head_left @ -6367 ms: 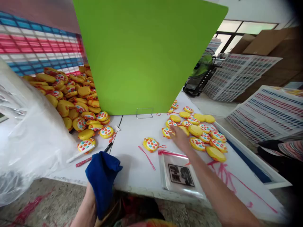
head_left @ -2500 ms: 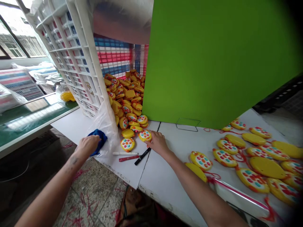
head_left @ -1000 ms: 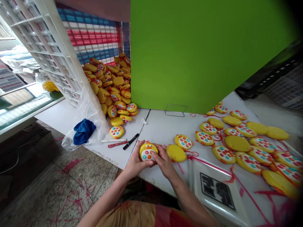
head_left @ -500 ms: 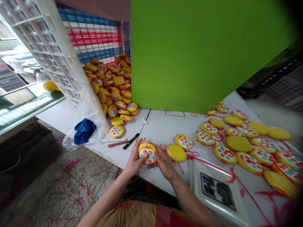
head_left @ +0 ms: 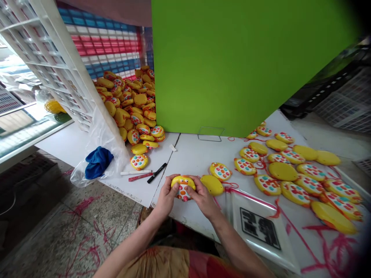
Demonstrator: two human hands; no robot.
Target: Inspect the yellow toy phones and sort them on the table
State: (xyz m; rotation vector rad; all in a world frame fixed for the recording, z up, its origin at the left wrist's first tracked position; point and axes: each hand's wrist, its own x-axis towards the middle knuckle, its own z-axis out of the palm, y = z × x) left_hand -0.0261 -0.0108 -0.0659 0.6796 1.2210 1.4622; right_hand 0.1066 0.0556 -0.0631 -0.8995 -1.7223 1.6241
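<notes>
Between my two hands is a yellow duck-faced toy (head_left: 183, 183) with a white front and coloured buttons, held above the table's near edge. My left hand (head_left: 167, 195) grips its left side, thumb on the white front. On the other side my right hand (head_left: 203, 197) grips it the same way, its thumb also on the front. The fingers behind the toy are hidden. Just right of my right hand lies a similar toy, yellow back up (head_left: 213, 185), and behind it one with its buttons up (head_left: 220, 171).
Many such toys heap up in a crate (head_left: 139, 99) at back left; more (head_left: 282, 171) spread over the right. A green board (head_left: 232, 69) stands behind. A black marker (head_left: 157, 173), pens, blue cloth (head_left: 98, 162) and clear plastic bag (head_left: 261, 227) lie on the white table (head_left: 185, 158).
My right hand has shifted from the toy's lower right to a firmer hold on its side, thumb now on the front. The toy has tilted, and the view has swung slightly right.
</notes>
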